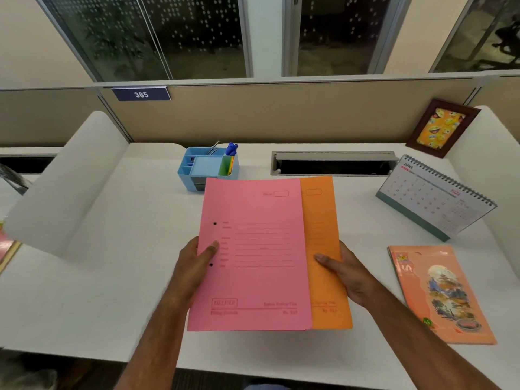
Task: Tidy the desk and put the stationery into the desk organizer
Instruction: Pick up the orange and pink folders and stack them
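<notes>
Step in hand: squaring up two files held above the middle of the table (118, 277), judged from the way they sit offset from each other.
Left hand: the left hand (194, 266) is closed on the left edge of the pink file (253, 254), thumb on the cover beside the two punched holes, fingers hidden behind.
Right hand: the right hand (349, 274) grips the right edge of the orange file (323, 249), thumb lying across its front, fingers underneath out of sight.
Files: the pink one overlaps the orange one, which shows only as a strip along the right side; their bottom edges are close to level.
Desk organizer: the blue desk organizer (208, 167) stands near the far edge, just beyond the tops of the files, with blue pens (232, 149) upright in its back right compartment.
Doing it well: slide the orange file left under the pink until the side edges meet, keeping both thumbs pressing lightly so neither cover buckles.
Where to lay them: probably flat on the table, since they look too large for the organizer's compartments.
Watch for: the notebook (441, 294) near the right front corner and the desk calendar (436, 198) beyond it.
</notes>
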`<action>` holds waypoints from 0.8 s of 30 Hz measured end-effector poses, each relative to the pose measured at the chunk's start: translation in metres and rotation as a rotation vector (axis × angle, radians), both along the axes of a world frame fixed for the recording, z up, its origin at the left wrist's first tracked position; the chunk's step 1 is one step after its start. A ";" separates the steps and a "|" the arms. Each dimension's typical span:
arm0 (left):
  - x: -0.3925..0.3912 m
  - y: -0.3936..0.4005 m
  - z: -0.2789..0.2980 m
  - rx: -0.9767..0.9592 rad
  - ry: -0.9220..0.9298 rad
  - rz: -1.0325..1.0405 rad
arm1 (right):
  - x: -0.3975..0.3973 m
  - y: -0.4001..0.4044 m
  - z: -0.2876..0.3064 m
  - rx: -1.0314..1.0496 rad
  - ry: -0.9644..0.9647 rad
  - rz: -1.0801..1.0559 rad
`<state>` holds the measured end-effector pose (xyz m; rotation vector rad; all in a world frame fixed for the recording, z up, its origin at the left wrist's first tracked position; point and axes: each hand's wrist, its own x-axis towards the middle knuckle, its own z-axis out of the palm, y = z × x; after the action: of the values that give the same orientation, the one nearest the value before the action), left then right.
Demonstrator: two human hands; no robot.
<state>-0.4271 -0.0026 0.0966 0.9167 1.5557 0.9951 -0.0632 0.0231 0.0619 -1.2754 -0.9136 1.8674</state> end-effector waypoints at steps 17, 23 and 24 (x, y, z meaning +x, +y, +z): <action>0.069 0.014 0.002 0.043 -0.140 -0.003 | 0.008 0.002 0.028 0.194 -0.170 -0.002; 0.088 0.032 0.018 0.234 -0.046 -0.009 | 0.019 0.022 0.037 0.388 -0.311 -0.197; 0.091 0.035 0.020 0.254 -0.028 -0.015 | 0.022 0.024 0.037 0.393 -0.318 -0.216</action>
<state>-0.3363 0.0325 0.1163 1.0825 1.4180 1.2082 -0.0408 0.0471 0.0988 -1.3769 -1.1871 1.2624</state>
